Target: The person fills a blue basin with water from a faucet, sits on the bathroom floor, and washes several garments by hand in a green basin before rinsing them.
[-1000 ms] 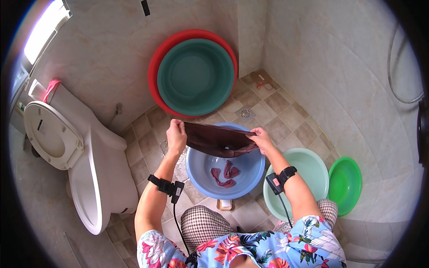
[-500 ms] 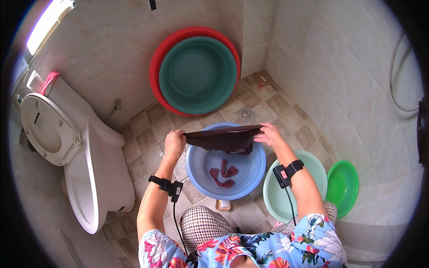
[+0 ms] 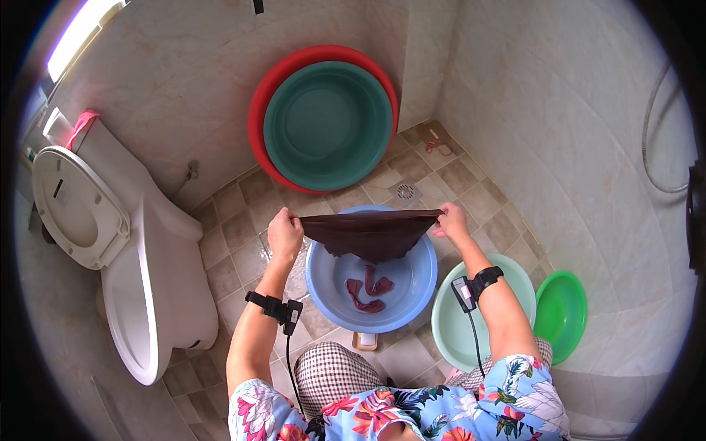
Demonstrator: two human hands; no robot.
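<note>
A dark brown cloth (image 3: 371,234) is stretched level between my two hands, over the far part of a blue basin (image 3: 323,298). My left hand (image 3: 285,235) is closed on its left end. The right end is pinched in the fingers of my right hand (image 3: 451,223). The cloth's lower edge hangs into the basin and looks uneven. Below it, dark red strips of wet cloth (image 3: 365,303) lie in the basin. Whether the hanging cloth touches them, I cannot tell.
A pale green basin (image 3: 448,323) stands right of the blue one, beside a bright green basin (image 3: 562,316). A dark green basin (image 3: 327,121) sits in a red basin (image 3: 259,110) by the far wall. On the left is a toilet (image 3: 173,272); a floor drain (image 3: 405,192) lies beyond.
My right hand has shifted slightly right and its fingers have closed more tightly. The cloth is pulled wider and hangs more evenly between my hands.
</note>
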